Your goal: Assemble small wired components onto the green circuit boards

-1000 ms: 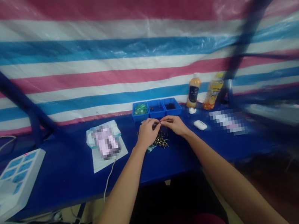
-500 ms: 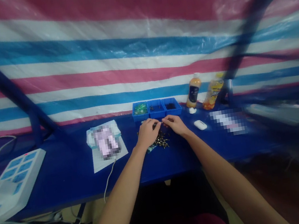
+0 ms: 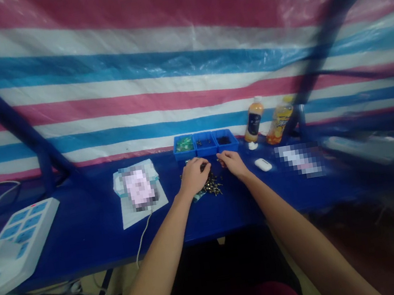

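Both hands rest on a blue table (image 3: 83, 230) over a pile of small brass and dark metal parts (image 3: 213, 185). My left hand (image 3: 193, 175) is curled, its fingers pinched on a small part at the pile's top. My right hand (image 3: 232, 163) is also curled with fingertips pinched, a short gap away from the left hand. What each pinch holds is too small to name. Just behind the hands stand three joined blue bins (image 3: 205, 143), one with green parts.
A white power strip (image 3: 13, 241) lies at the left edge. A paper with a phone (image 3: 139, 189) and cable sits left of the hands. Two drink bottles (image 3: 254, 119) and a white earbud case (image 3: 263, 164) stand to the right. A striped tarp hangs behind.
My hands, which met fingertip to fingertip over the pile, have drawn slightly apart. My right hand has shifted a little to the right.
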`<state>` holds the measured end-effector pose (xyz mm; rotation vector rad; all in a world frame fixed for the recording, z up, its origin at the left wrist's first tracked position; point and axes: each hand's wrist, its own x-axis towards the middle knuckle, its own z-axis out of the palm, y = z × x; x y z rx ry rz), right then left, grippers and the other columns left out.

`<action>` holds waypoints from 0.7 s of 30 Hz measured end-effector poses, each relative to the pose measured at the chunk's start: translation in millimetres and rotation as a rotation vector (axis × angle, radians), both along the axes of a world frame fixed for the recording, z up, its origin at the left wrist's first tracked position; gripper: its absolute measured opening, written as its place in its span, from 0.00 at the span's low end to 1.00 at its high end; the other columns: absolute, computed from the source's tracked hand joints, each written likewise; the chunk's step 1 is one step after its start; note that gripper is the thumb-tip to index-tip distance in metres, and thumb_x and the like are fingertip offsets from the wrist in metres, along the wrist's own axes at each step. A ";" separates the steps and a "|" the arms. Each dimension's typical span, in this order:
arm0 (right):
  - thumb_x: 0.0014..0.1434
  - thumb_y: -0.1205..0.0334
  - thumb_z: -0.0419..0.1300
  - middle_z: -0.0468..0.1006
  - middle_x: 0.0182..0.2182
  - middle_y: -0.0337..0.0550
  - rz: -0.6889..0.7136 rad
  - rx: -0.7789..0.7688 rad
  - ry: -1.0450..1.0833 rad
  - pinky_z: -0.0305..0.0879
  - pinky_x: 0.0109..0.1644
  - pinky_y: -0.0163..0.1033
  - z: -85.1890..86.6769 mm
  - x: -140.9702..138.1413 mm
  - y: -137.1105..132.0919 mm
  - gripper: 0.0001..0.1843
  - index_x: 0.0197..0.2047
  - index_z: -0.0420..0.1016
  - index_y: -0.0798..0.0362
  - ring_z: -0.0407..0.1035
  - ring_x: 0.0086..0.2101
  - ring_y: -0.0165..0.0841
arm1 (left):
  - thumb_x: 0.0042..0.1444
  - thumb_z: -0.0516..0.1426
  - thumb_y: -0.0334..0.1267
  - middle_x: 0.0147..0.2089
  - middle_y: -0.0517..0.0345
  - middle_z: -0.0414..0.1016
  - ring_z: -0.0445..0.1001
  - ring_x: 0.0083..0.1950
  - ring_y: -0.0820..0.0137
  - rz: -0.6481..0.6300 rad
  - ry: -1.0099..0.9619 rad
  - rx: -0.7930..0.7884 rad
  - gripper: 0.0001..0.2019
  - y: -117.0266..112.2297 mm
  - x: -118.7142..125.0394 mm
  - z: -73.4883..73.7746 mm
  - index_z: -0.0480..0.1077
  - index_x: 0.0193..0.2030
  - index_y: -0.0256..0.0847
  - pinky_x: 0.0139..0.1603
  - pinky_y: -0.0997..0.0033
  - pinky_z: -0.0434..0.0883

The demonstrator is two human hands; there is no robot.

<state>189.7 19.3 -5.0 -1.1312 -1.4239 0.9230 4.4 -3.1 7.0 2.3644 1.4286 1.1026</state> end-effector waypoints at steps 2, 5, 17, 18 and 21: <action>0.53 0.42 0.62 0.65 0.19 0.36 0.009 -0.003 0.025 0.58 0.29 0.35 0.4 -0.4 -0.4 0.23 0.21 0.64 0.52 0.60 0.23 0.28 | 0.63 0.52 0.42 0.45 0.54 0.76 0.73 0.49 0.62 -0.002 0.009 -0.009 0.11 -0.4 0.1 0.3 0.75 0.43 0.45 0.54 0.60 0.68; 0.53 0.43 0.63 0.66 0.19 0.36 0.019 -0.004 0.047 0.58 0.29 0.36 0.3 -0.8 -0.9 0.23 0.21 0.64 0.52 0.61 0.22 0.29 | 0.63 0.52 0.43 0.45 0.53 0.76 0.73 0.49 0.61 0.000 0.017 -0.021 0.11 -1.0 -0.1 0.8 0.75 0.43 0.44 0.53 0.60 0.68; 0.53 0.42 0.61 0.68 0.20 0.36 0.032 0.004 -0.028 0.59 0.30 0.35 0.7 -1.3 -1.6 0.23 0.22 0.66 0.52 0.62 0.24 0.28 | 0.64 0.52 0.44 0.46 0.54 0.77 0.73 0.49 0.61 -0.014 0.015 -0.015 0.13 0.4 0.1 -0.6 0.74 0.47 0.44 0.51 0.60 0.68; 0.53 0.42 0.61 0.68 0.20 0.36 0.038 0.006 -0.036 0.59 0.31 0.35 0.6 -1.4 -1.8 0.22 0.23 0.66 0.53 0.62 0.24 0.28 | 0.64 0.52 0.44 0.46 0.54 0.76 0.73 0.49 0.61 -0.016 0.015 -0.015 0.13 0.3 0.3 -0.4 0.74 0.47 0.44 0.51 0.60 0.68; 0.54 0.43 0.62 0.69 0.21 0.37 0.071 0.008 -0.040 0.60 0.31 0.35 -0.5 -2.0 -1.5 0.21 0.26 0.69 0.53 0.63 0.24 0.28 | 0.64 0.52 0.45 0.47 0.54 0.76 0.73 0.49 0.61 -0.027 0.014 -0.010 0.14 0.7 0.4 -0.4 0.74 0.48 0.44 0.51 0.60 0.68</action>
